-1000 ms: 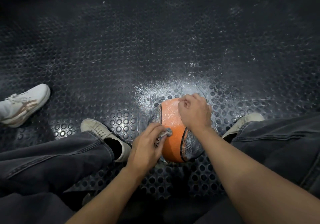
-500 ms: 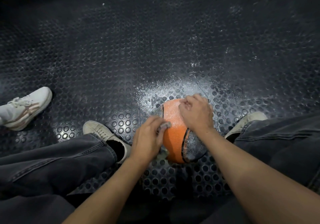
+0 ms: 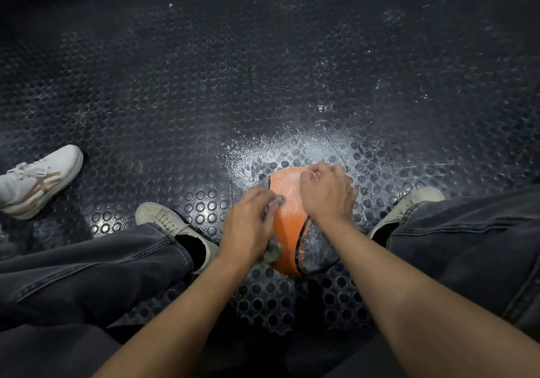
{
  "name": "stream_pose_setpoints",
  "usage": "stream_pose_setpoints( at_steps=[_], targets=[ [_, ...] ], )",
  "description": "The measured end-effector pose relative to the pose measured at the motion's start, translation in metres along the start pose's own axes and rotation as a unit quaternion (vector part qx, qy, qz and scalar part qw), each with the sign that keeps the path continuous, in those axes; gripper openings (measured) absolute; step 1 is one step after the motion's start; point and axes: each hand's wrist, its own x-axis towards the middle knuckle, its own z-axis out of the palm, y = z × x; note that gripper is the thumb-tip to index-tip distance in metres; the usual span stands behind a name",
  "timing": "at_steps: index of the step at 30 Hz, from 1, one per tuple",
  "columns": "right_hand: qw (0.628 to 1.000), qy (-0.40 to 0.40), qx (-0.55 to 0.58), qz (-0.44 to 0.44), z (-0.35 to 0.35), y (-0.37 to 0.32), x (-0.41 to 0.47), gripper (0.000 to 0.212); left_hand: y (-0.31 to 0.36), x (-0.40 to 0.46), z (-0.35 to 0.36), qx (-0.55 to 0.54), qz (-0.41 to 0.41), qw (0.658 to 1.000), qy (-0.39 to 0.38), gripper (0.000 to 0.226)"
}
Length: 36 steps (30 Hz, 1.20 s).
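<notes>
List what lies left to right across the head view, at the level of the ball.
White sneaker with tan stripes → beige lace-up shoe → left hand gripping a grey cloth → orange ball → right hand on the ball → second beige shoe.

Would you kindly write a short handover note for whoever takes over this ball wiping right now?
Left hand: grips a rag, pressed to the left side of the ball.
Right hand: fingers curled, resting on the ball's top.
Ball: on the floor.
Done: cannot tell how much is wiped.
Left: white specks show on the orange and black panels; wipe on.
</notes>
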Motion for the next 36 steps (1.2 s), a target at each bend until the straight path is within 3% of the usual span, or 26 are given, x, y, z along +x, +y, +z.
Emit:
stream_pose_setpoints(
  at_steps=[4,8,13,17,18,23,27,32,36],
  targets=[
    [1.000,-0.002,0.004,0.007,-0.001,0.002,0.003,0.024,0.001,-0.015,-0.003,0.019,0.105,0.993,-0.054,0.013],
    [1.000,-0.001,0.006,0.025,0.002,-0.001,0.000,0.021,-0.003,0.008,-0.003,0.004,0.002,1.000,0.006,0.020],
    [1.000,-0.001,0.003,0.022,0.002,0.003,0.002,0.027,0.003,-0.011,-0.006,0.004,0.141,0.986,-0.093,0.016],
    [1.000,-0.008,-0.008,0.010,0.003,0.000,0.001,0.025,0.002,0.013,-0.002,0.008,0.047,0.999,-0.010,0.023],
    [1.000,-0.007,-0.013,0.011,0.004,-0.001,0.000,0.024,-0.001,0.009,-0.002,0.010,0.059,0.998,-0.003,0.020],
    [0.999,-0.006,-0.024,-0.024,0.002,0.000,0.001,0.027,0.003,-0.005,-0.005,0.026,0.182,0.976,-0.114,0.018],
    [0.999,-0.018,0.034,-0.035,0.000,0.003,0.001,0.027,0.000,0.020,-0.004,0.029,0.108,0.993,-0.045,0.019],
    [0.999,0.010,0.052,-0.007,0.002,0.007,0.007,0.025,-0.004,-0.014,-0.009,0.032,0.218,0.963,-0.155,0.025],
    [0.999,0.002,0.035,-0.022,0.000,0.005,0.006,0.026,0.008,0.016,0.000,0.043,0.159,0.984,-0.064,0.018]
  ],
)
